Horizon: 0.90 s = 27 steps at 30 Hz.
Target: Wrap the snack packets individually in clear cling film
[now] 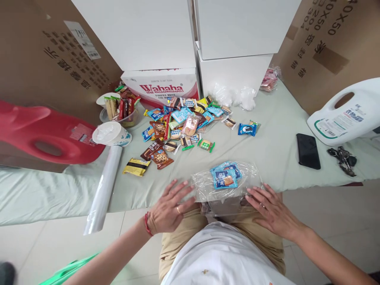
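A clear plastic bag (pixel 204 191) lies flat at the table's front edge, partly hanging over it. Several blue snack packets (pixel 225 179) sit in or on its middle; I cannot tell which. At the bag's left side is my left hand (pixel 171 206), palm down with its fingers stretched out. My right hand (pixel 265 204) rests at the other side, its fingers spread and the tips by the plastic. Neither hand grips anything. Beyond them lies a loose heap of wrapped snacks (pixel 181 122), with a yellow packet (pixel 136 167) at its near left.
To the left are a red jug (pixel 53 134), a paper tub (pixel 111 133), a plastic roll (pixel 103 190) overhanging the edge and a bowl of snacks (pixel 126 116). On the right lie a phone (pixel 308 151), keys (pixel 342 160) and a white detergent bottle (pixel 347 113). Boxes (pixel 166 85) stand behind.
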### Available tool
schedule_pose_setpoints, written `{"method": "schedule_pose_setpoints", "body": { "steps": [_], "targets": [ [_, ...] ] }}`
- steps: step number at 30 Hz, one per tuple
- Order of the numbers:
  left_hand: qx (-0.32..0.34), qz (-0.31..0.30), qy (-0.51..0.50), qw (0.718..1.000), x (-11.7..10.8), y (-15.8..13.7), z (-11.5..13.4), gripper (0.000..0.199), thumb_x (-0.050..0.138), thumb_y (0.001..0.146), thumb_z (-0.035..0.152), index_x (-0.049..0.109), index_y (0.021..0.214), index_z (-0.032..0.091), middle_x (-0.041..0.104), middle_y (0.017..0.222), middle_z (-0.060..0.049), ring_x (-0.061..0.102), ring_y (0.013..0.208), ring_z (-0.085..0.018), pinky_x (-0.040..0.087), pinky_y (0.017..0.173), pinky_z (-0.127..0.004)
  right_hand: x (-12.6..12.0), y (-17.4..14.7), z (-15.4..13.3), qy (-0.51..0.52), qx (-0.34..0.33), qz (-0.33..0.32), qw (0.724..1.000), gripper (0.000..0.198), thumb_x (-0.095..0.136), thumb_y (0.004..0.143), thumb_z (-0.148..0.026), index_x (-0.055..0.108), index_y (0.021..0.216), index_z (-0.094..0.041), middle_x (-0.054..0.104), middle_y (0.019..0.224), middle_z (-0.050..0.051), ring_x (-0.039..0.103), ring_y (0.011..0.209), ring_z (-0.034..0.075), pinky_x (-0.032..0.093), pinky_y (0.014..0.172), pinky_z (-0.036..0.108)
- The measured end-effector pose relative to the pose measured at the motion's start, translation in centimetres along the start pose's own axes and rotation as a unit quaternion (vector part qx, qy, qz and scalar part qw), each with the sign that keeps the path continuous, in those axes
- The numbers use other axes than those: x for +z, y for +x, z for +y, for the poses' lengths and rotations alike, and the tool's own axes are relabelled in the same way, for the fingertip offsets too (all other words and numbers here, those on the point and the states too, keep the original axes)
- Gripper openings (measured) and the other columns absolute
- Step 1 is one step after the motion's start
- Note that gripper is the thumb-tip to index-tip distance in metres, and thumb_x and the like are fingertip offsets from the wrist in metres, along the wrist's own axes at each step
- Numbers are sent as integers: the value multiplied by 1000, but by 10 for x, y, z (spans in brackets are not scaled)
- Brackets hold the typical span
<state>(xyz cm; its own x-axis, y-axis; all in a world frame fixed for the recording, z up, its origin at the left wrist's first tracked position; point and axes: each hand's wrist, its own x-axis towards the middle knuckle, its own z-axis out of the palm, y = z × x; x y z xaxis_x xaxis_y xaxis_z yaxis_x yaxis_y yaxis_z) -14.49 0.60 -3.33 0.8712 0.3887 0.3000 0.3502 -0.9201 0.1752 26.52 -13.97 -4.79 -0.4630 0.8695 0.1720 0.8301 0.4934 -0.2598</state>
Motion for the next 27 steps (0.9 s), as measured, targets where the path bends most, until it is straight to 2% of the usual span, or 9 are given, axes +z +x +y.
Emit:
{"method": "schedule_pose_setpoints", "body": {
  "steps": [4,7,9,11,13,16,20,24,27],
  "targets": [
    [44,-7,33,998,28,16,30,58,58,93,16,52,143,46,59,149,0,44,147,-23,9,128,-58,13,2,-4,5,-1,47,999,66,49,96,-7,46,151,-43,63,141,3,58,130,26,42,117,61],
    [17,-16,-10,1000,43,34,35,55,54,96,16,51,144,43,64,143,-3,53,139,-22,19,126,-57,1,21,4,82,39,78,993,39,49,99,-15,68,129,-34,67,131,9,66,114,26,59,98,49],
    [-35,12,-74,997,46,45,33,44,52,98,21,56,140,33,71,131,-8,62,127,-22,35,120,-53,-12,39,14,143,74,72,984,29,48,101,-22,72,118,-28,68,125,13,68,105,24,61,85,40],
    [-120,54,-139,981,43,53,30,33,47,100,26,63,129,25,73,119,-11,68,112,-21,51,106,-44,-27,59,28,193,101,46,975,27,48,101,-29,73,111,-25,70,114,12,69,98,23,60,81,37],
    [-201,86,-178,959,37,61,28,28,43,101,27,69,112,22,71,114,-12,67,104,-20,56,93,-38,-39,78,44,229,124,2,966,27,50,100,-34,74,107,-24,72,102,10,69,90,21,58,78,35],
    [-263,116,-161,944,30,70,26,28,45,99,27,70,87,21,68,114,-11,62,108,-23,53,94,-42,-52,107,70,264,154,-78,949,28,54,96,-40,75,101,-22,73,92,6,67,80,19,54,73,32],
    [-321,97,-138,932,29,76,25,27,48,94,22,69,78,22,70,103,-7,58,105,-25,48,93,-47,-54,149,100,299,183,-152,924,30,60,89,-43,74,101,-20,71,82,1,63,73,16,49,69,28],
    [-412,113,-88,900,32,76,23,25,50,94,27,67,76,23,68,101,-8,56,105,-28,47,94,-50,-45,187,115,191,207,-182,942,23,62,83,-25,73,102,-19,70,78,0,62,71,16,44,65,25],
    [-479,155,-4,864,35,71,20,15,58,90,30,68,97,21,61,117,-14,51,116,-35,45,97,-58,-49,194,106,22,203,-168,965,22,58,84,-17,72,101,-20,71,91,6,64,80,21,42,64,28]
  ]
}}
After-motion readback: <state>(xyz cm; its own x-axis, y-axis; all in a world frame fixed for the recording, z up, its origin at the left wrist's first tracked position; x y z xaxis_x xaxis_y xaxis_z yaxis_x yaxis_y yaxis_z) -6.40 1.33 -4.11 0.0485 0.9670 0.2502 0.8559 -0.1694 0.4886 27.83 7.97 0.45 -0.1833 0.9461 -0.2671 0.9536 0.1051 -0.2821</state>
